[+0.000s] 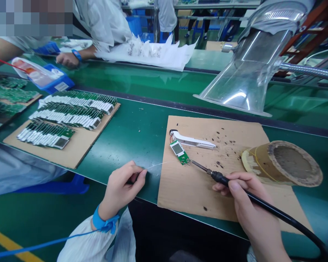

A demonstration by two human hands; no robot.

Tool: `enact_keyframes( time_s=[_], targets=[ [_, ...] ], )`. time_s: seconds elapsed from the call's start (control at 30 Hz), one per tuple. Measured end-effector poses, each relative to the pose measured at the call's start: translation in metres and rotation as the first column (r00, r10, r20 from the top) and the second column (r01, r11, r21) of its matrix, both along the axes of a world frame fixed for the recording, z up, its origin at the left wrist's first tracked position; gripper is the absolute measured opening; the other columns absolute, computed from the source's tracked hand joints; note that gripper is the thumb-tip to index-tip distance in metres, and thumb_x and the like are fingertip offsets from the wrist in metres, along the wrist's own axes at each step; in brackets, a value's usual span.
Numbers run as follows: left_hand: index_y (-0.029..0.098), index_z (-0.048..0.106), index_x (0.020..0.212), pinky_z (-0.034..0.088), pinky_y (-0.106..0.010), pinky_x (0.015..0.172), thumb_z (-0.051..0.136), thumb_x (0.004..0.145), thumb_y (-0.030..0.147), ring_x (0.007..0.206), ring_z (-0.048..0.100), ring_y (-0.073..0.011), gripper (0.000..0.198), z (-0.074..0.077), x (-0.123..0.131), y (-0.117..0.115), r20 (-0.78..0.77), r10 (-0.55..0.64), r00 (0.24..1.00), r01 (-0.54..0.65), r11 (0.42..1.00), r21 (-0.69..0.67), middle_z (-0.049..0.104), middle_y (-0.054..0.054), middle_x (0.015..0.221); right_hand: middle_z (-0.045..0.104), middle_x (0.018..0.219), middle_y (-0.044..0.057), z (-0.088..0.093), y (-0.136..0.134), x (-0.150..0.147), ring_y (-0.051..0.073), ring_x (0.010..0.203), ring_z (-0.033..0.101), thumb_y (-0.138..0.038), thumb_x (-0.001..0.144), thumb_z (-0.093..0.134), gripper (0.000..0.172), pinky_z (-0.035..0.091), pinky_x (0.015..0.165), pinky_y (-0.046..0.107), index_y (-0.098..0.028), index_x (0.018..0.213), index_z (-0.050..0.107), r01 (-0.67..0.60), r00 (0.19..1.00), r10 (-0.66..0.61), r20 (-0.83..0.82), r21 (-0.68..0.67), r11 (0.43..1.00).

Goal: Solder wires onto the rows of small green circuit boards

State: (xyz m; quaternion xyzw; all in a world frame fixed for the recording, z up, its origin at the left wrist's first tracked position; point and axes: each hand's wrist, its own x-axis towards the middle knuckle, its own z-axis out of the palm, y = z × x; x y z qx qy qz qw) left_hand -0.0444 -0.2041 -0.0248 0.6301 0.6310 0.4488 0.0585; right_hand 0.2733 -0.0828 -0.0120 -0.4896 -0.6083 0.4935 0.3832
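My right hand (246,196) grips a soldering iron (220,177) by its black handle. The iron's tip touches or nearly touches the lower end of a small green circuit board (180,153) with a grey display. Thin wires join the board to a white, slim plastic housing (194,140) that lies just behind it. My left hand (124,185) is closed in a pinch on a thin strand of solder wire (159,164), which runs right toward the board. A blue wrist strap (105,222) circles my left wrist. Board and housing lie on a cardboard sheet (180,193).
A cylindrical brown container (282,163) lies tilted on the cardboard's right side. Above hangs a clear fume hood (240,80). Rows of circuit boards (68,112) stand on cardboard at left, near a blue bin (57,82). Across the bench is a co-worker's hand (68,59).
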Motion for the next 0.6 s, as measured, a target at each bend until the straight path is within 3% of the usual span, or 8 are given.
enact_keyframes(
  time_s=[0.23,0.6],
  targets=[
    [0.021,0.061,0.091,0.033,-0.024,0.057,0.064,0.101,0.006,0.059,0.042,-0.0081,0.018,0.0005,0.0001,-0.0002,-0.001,-0.007,1.0,0.007,1.0,0.008,0.044,0.007,0.069,0.083,0.086,0.006,0.006,0.0004,-0.0083,0.018,0.081,0.082,-0.052,0.1,0.073,0.029,0.065,0.075,0.019,-0.024,0.103,0.067,-0.078,0.989,0.071,0.13,0.045,0.996],
    [0.02,0.059,0.091,0.033,-0.024,0.057,0.063,0.102,0.006,0.06,0.041,-0.0078,0.018,0.0018,0.0004,0.0013,-0.004,-0.019,1.0,0.019,1.0,-0.012,0.043,0.007,0.07,0.083,0.087,0.006,0.0058,0.0009,-0.0076,0.021,0.084,0.083,-0.054,0.099,0.072,0.03,0.067,0.075,0.021,-0.025,0.102,0.067,-0.095,0.978,0.085,0.188,0.044,0.995]
  ],
)
